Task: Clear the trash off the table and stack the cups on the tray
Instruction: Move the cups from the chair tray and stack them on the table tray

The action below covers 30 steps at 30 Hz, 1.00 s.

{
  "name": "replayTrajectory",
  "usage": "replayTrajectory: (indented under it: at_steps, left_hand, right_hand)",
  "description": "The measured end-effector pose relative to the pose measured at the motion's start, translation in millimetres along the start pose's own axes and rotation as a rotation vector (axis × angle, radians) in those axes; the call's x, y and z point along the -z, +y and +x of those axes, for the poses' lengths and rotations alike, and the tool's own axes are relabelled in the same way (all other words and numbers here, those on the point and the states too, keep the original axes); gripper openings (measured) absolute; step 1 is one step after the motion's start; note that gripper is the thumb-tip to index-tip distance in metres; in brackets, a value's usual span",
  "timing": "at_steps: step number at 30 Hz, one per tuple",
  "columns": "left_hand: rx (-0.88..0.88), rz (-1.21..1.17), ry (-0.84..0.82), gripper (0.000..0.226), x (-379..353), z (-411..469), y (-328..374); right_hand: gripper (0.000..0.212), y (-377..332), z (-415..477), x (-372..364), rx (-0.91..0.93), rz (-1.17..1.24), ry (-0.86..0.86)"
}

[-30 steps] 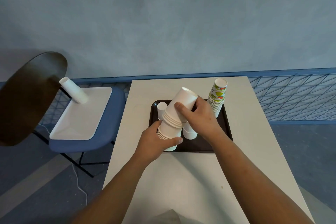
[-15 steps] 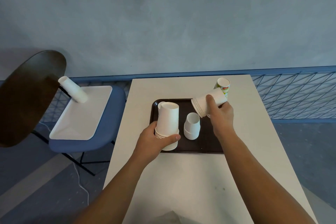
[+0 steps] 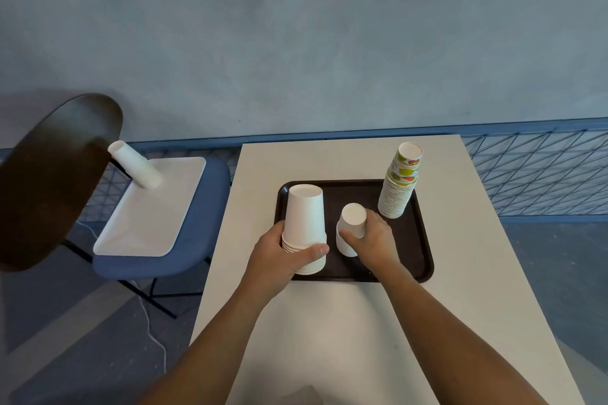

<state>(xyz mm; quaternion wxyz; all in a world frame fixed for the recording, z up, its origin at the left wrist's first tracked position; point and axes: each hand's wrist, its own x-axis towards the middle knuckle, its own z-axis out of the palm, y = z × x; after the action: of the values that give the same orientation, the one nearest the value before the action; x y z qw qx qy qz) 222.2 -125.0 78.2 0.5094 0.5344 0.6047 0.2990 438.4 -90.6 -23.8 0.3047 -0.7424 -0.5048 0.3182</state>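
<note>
A dark brown tray (image 3: 409,250) lies on the pale table (image 3: 345,339). On its left side stands an upside-down stack of large white cups (image 3: 306,214), and my left hand (image 3: 279,256) is wrapped around its lower rims. In the tray's middle is a short stack of small white cups (image 3: 353,219), upside down with the top one tilted. My right hand (image 3: 376,240) grips it from the right. A tall stack of cups with fruit print on top (image 3: 399,184) stands at the tray's back right corner, apart from both hands.
To the left of the table is a blue chair (image 3: 204,240) carrying a white tray (image 3: 148,217), with a white cup stack (image 3: 135,164) lying on it against the dark round backrest (image 3: 49,174). A blue mesh railing (image 3: 543,174) runs behind. Something pale (image 3: 306,396) shows at the table's near edge.
My right hand took the upper cups off the large stack, carried them to the back right, then came to the small stack in the middle. My left hand stayed on the large stack.
</note>
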Motion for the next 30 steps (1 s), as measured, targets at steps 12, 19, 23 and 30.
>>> replayTrajectory:
  at_steps: [12, 19, 23, 30]
  left_hand:
    - [-0.019, -0.035, -0.05, 0.067, -8.3, -1.4, 0.3]
    - [-0.08, 0.01, -0.101, 0.058, -16.0, -8.6, 13.5]
    - [-0.101, 0.045, -0.098, 0.063, -12.9, -15.2, 17.2]
    - [-0.123, 0.058, -0.055, 0.05, -7.1, -23.2, 17.9]
  right_hand:
    - [0.039, -54.1, -38.8, 55.6, 0.131, 0.361, 0.164]
    - [0.055, -97.1, -62.3, 65.2, 0.341, 0.179, -0.213]
    - [0.044, -105.4, -64.3, 63.5, 0.336, 0.187, -0.128]
    - [0.042, -116.8, -63.9, 66.1, 0.285, 0.199, -0.125]
